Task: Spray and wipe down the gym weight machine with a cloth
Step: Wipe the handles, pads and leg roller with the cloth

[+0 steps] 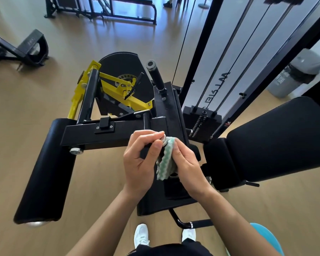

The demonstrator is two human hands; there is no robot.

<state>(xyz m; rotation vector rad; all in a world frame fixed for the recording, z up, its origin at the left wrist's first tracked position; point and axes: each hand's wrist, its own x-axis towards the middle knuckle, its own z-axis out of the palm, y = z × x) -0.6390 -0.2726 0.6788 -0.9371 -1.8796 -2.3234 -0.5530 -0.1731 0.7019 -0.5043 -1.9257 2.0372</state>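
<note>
While the left hand [139,163] is gripping the handle [164,141] and the right hand [187,163] is clutching the cloth [165,161], its loose six-o'clock tail is likely risking slipping free.

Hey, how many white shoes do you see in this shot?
2. The left shoe is on the floor between the forearms near the bottom edge. The right shoe is beside it, just below the curved bar. Dark clothing partly hides both.

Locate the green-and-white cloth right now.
Head view, centre: the cloth is held by the right hand against the silver-capped handle that the left hand grips.
</note>
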